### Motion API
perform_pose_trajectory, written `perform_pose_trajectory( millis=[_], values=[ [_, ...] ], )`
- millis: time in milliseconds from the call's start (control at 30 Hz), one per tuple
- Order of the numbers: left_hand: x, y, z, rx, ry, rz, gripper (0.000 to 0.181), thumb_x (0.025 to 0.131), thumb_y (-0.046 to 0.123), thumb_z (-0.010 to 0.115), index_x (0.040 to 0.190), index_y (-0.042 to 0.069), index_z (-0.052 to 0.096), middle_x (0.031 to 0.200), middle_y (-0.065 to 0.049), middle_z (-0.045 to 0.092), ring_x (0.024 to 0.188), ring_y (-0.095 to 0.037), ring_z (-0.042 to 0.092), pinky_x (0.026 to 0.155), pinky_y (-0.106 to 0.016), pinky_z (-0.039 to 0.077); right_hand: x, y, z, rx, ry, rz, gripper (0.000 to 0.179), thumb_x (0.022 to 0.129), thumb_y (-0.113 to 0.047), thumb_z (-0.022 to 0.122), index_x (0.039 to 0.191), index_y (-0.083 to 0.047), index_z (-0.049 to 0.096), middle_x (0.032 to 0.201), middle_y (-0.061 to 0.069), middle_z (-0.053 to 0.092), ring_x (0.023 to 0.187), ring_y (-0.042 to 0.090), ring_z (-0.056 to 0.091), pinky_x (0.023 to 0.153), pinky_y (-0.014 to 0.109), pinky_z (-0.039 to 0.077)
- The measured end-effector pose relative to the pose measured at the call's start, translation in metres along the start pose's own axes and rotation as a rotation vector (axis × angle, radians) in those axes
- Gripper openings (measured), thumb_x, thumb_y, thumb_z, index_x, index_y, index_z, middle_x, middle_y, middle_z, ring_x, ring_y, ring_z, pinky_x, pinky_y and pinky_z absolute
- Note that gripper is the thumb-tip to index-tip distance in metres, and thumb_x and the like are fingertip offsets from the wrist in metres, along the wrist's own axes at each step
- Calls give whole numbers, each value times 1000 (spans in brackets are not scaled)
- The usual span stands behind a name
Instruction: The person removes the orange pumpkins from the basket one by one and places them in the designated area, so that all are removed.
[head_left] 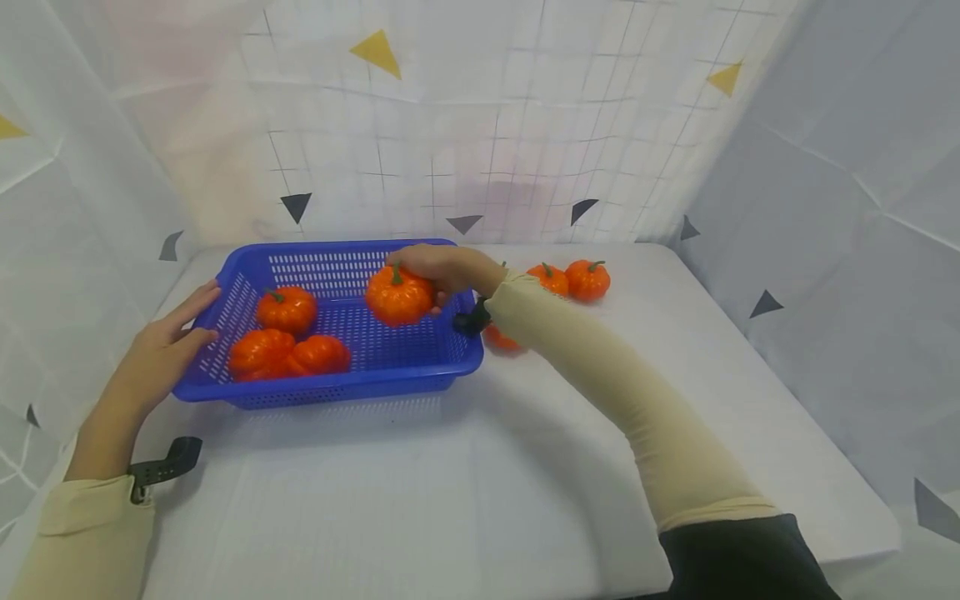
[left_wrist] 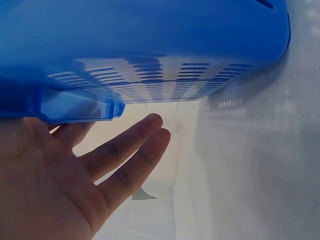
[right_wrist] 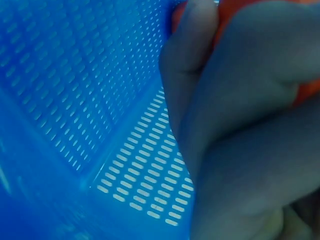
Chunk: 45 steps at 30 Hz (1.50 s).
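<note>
My right hand grips a small orange pumpkin by its side, over the right part of a blue plastic basket. In the right wrist view, curled fingers cover most of that pumpkin, and the slotted basket floor shows beside them. Three more orange pumpkins sit in the left half of the basket, one of them behind the other two. At the basket's left end, my left hand rests against the rim. Its fingers are spread and fairly straight in the left wrist view.
To the right of the basket, several orange pumpkins lie on the white table, among them one at the back and one partly hidden by the right forearm. White sheets hang behind and at both sides.
</note>
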<state>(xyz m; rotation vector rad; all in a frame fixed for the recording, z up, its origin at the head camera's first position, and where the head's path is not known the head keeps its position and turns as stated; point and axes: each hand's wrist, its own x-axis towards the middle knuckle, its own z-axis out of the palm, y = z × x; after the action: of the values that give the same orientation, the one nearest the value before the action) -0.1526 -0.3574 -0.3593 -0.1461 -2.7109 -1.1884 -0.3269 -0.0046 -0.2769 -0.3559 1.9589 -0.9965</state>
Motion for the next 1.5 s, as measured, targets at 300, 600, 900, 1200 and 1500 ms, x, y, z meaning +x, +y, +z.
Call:
perform_pose_trajectory(
  millis=[300,600,900,1200,1500],
  values=[
    [0,-1,1,0,8,7,60,110,19,43,166,13,24,171,-16,14,153,-50,13,112,-76,17,-24,10,-13,4,23,-7,51,110,-49,35,128,-3,49,82,12,61,47,21,57,43,25,50],
    [0,-3,1,-4,8,0,59,111,19,42,167,14,22,172,-15,13,154,-46,10,114,-75,14,-61,19,-37,79,51,-20,50,108,-47,40,131,-4,49,97,16,63,55,25,59,49,30,54],
    [0,1,-1,-2,1,-7,60,111,19,42,167,13,21,172,-16,11,153,-50,9,111,-78,15,-91,49,-59,-108,256,-149,43,104,-42,42,123,-5,54,112,19,62,97,34,64,75,41,58],
    [0,1,1,-12,-7,-17,60,111,19,42,167,14,20,172,-16,10,153,-49,8,111,-79,15,-108,88,-76,-6,363,-87,46,106,-41,39,121,-1,57,93,16,62,64,25,62,59,33,58],
    [1,-1,3,-22,-4,-11,60,111,19,41,167,13,21,172,-14,10,154,-46,6,112,-78,12,-109,131,-94,131,311,-97,46,111,-39,36,128,1,52,94,20,65,60,27,66,55,28,56]
  ],
)
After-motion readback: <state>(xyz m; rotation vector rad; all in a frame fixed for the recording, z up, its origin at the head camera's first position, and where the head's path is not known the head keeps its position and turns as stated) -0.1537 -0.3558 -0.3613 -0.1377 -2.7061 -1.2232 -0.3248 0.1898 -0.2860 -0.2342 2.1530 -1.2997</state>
